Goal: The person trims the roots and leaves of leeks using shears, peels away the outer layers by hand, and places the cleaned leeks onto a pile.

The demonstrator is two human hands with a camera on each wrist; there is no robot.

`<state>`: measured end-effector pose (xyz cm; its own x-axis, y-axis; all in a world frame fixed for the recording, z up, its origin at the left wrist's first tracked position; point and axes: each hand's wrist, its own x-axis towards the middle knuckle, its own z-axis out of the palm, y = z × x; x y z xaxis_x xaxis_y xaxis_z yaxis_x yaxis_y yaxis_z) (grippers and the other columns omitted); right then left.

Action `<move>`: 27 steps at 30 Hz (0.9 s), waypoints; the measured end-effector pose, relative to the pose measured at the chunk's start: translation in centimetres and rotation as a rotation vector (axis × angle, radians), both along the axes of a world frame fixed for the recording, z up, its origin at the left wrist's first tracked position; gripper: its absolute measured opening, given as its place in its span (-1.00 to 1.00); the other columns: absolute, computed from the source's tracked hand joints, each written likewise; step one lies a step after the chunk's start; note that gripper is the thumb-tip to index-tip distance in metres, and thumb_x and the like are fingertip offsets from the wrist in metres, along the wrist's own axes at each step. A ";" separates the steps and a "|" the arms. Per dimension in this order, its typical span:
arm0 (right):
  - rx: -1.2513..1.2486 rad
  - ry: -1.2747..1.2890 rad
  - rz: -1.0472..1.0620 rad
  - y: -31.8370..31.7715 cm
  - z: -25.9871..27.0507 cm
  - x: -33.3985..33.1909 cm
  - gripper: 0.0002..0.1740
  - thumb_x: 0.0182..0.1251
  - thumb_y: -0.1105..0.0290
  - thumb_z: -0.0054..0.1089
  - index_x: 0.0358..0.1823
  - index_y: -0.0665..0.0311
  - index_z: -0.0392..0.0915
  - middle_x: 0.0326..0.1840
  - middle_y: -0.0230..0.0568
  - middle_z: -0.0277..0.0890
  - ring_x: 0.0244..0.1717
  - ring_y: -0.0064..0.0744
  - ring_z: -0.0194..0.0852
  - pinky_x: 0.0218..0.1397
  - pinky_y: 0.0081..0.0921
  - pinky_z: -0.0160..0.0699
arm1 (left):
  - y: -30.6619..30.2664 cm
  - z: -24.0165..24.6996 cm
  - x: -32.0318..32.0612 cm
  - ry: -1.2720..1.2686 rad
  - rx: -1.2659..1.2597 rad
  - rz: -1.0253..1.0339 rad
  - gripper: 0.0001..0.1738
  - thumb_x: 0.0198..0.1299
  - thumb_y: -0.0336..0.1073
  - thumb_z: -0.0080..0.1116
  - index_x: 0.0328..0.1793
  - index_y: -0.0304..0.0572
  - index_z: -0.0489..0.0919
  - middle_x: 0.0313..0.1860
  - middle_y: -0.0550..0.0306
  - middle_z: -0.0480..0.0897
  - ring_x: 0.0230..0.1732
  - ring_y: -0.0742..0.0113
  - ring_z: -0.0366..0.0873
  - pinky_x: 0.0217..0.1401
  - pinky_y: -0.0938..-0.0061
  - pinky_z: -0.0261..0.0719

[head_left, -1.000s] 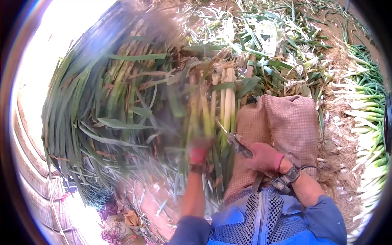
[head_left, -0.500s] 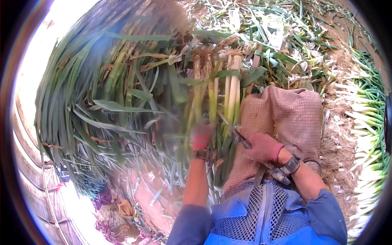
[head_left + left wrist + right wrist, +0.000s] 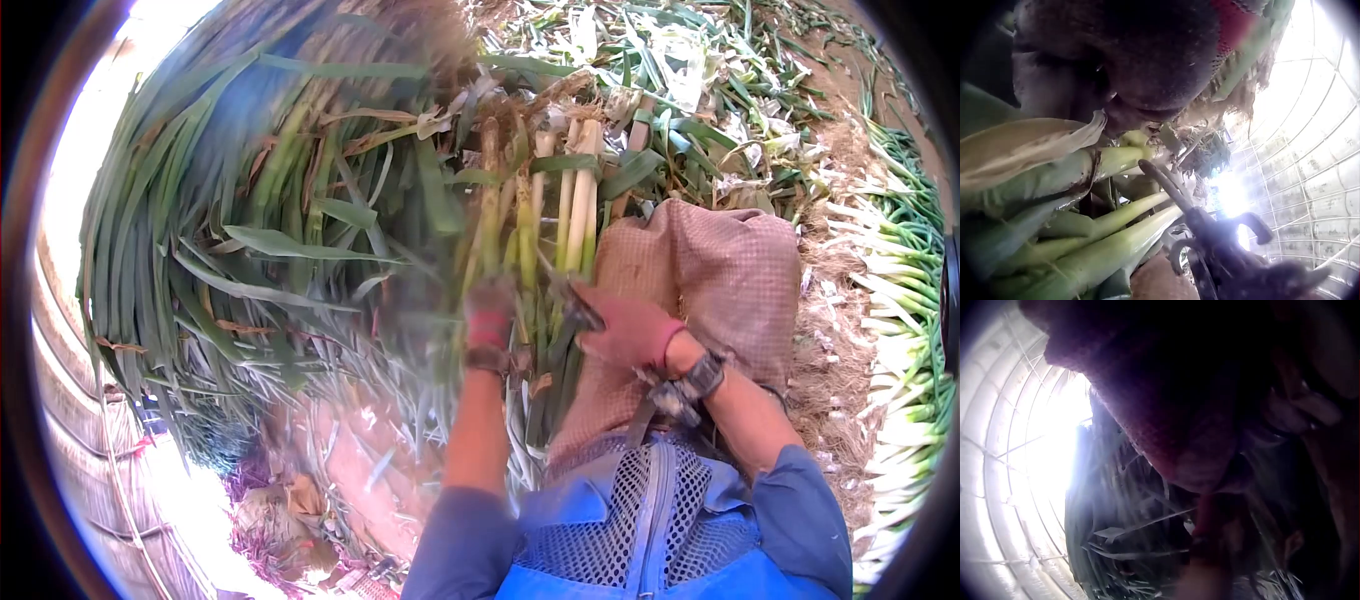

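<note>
Leeks with pale stems and green leaves (image 3: 577,220) lie in front of me, their roots pointing away. My left hand (image 3: 489,312), in a red and dark glove, grips a leek stalk (image 3: 489,225) low on its green part. In the left wrist view its dark glove fingers (image 3: 1147,62) are curled over the stalks (image 3: 1116,240). My right hand (image 3: 630,332), also gloved, holds pruning shears (image 3: 582,308) beside the left hand. Their narrow blades (image 3: 1166,184) reach in among the stems. The right wrist view is mostly dark glove (image 3: 1166,425).
A large heap of leeks (image 3: 190,220) fills the left. A brown checked cloth (image 3: 740,270) covers my lap, behind the right hand. Leaf trimmings (image 3: 680,80) are strewn at the back, and a row of cleaned leeks (image 3: 895,330) lines the right side.
The view has shifted, so the heap and stems sit higher in it. My right hand with the shears has come a little closer to the left hand, which keeps hold of the stalk.
</note>
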<state>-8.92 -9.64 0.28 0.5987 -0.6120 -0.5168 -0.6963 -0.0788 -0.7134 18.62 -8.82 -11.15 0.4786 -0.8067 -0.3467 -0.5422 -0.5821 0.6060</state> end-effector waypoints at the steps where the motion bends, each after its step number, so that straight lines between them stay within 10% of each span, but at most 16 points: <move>1: -0.018 -0.060 -0.046 -1.0 -0.5 0.3 -0.08 0.38 0.06 0.23 0.71 0.19 0.14 0.03 0.32 0.72 0.08 0.31 0.72 0.22 0.04 0.64 | 0.0 0.3 -0.1 0.046 -0.076 0.006 -0.57 0.25 -0.01 0.32 -0.09 -0.27 0.84 -0.33 -0.16 0.80 -0.27 0.04 0.76 -0.11 0.21 0.65; 14: -0.270 0.038 -0.212 -12.3 -2.0 4.6 -0.04 0.31 0.03 0.21 0.73 0.12 0.17 0.18 0.22 0.71 0.24 0.24 0.67 0.40 -0.02 0.55 | 0.6 -3.3 1.4 -0.092 -0.140 -0.185 -0.52 0.21 0.09 0.37 -0.12 -0.23 0.84 -0.47 -0.04 0.75 -0.40 0.15 0.71 -0.21 0.22 0.63; 23: -0.063 0.013 -0.193 -9.1 -1.0 2.0 -0.06 0.31 0.08 0.26 0.71 0.09 0.19 0.14 0.25 0.72 0.15 0.23 0.73 0.34 -0.07 0.62 | -0.5 -0.9 0.5 -0.038 -0.077 -0.055 -0.61 0.21 -0.06 0.40 -0.15 -0.31 0.84 -0.57 0.11 0.70 -0.51 0.31 0.62 -0.40 0.33 0.55; 25: -0.032 -0.019 -0.180 -7.3 -1.5 1.0 -0.06 0.31 0.06 0.26 0.72 0.09 0.19 0.13 0.25 0.72 0.15 0.23 0.73 0.32 -0.06 0.62 | -1.6 0.0 1.6 -0.174 -0.595 -0.424 -0.64 0.21 -0.10 0.38 -0.16 -0.29 0.84 -0.56 0.17 0.68 -0.52 0.37 0.60 -0.45 0.35 0.53; 27: -0.023 -0.039 -0.145 -5.5 -1.4 0.2 -0.05 0.33 0.04 0.26 0.73 0.10 0.17 0.09 0.26 0.73 0.13 0.24 0.73 0.30 -0.05 0.63 | -4.5 4.3 1.9 0.113 -0.394 -0.435 -0.63 0.31 -0.09 0.32 -0.06 -0.28 0.84 -0.36 0.12 0.77 -0.37 0.34 0.68 -0.32 0.35 0.61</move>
<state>-8.72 -15.13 -1.15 0.5219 -0.7053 -0.4798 -0.6737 0.0041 -0.7390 20.47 -13.35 -6.81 0.0532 -0.9985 -0.0109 -0.5996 -0.0406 0.7992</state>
